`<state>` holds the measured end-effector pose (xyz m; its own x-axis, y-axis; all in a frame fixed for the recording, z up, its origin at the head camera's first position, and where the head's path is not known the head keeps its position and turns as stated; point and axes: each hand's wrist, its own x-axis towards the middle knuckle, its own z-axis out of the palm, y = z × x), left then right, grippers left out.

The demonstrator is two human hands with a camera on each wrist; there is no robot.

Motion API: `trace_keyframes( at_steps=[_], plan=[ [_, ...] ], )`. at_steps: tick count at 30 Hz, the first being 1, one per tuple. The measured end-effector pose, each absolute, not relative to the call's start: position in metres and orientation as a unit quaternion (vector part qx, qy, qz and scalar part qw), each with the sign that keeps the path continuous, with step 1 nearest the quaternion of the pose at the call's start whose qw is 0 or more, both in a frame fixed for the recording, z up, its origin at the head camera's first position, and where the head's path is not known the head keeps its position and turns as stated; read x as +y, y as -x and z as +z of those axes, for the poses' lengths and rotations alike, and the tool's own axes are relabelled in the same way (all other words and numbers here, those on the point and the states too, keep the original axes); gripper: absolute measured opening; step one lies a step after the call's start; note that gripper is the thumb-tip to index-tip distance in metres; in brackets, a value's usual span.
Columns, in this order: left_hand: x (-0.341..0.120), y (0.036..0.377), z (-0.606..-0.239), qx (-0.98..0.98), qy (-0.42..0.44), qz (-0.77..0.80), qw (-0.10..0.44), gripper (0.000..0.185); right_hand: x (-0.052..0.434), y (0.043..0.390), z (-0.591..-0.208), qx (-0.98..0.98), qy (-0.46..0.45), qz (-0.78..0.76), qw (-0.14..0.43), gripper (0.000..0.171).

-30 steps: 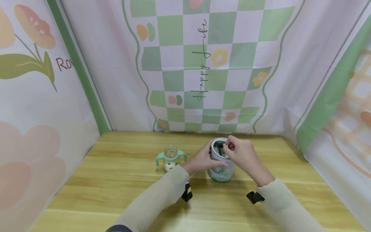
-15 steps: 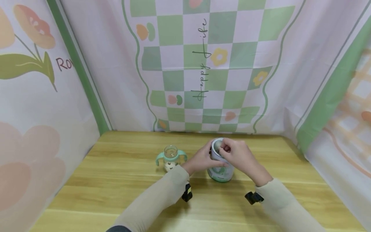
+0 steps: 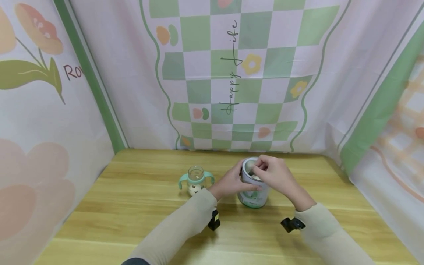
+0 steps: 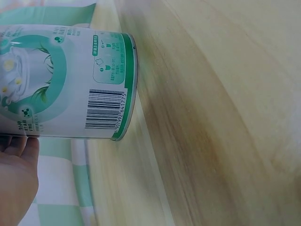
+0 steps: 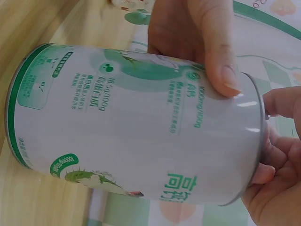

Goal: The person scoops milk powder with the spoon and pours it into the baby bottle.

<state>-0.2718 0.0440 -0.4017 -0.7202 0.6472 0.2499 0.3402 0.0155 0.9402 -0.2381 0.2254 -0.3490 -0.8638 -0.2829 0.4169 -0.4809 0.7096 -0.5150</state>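
Note:
An open milk powder tin (image 3: 255,197), white with green print, stands on the table. My left hand (image 3: 232,180) grips its side, the thumb lying across the front and the other fingers behind. In the right wrist view, that left thumb (image 5: 225,75) presses near the top rim. Over the mouth of the tin, my right hand (image 3: 273,173) has curled fingers and pinches what looks like a scoop, mostly hidden by the fingers and the tin's wall. A whitish patch shows just under those fingertips. The left wrist view shows the tin's barcode side and base.
A clear baby bottle (image 3: 195,173) with mint-green handles stands left of the tin, partly behind my left wrist. The wooden table (image 3: 145,206) ends at a printed curtain (image 3: 225,125) at the back, with more curtains along both sides.
My right hand dipped lower at the tin's mouth and has risen slightly again. The dark shape seen at its fingertips a second ago no longer shows. The left hand and tin stay put.

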Motion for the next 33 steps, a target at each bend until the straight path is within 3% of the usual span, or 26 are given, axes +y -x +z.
trace_keyframes(
  at_steps=[8,18,33],
  plan=[
    [0.048,0.28,-0.416,0.708,-0.352,0.601,0.116,0.081,0.237,0.236,-0.341,-0.914,-0.17,0.348,0.122,0.015],
    [0.05,0.282,-0.421,0.722,-0.335,0.595,0.111,0.082,0.252,0.236,-0.34,-0.915,-0.13,0.362,0.125,0.024],
    [0.05,0.281,-0.422,0.722,-0.327,0.599,0.114,0.084,0.262,0.234,-0.35,-0.897,-0.155,0.355,0.212,0.018]
  ],
)
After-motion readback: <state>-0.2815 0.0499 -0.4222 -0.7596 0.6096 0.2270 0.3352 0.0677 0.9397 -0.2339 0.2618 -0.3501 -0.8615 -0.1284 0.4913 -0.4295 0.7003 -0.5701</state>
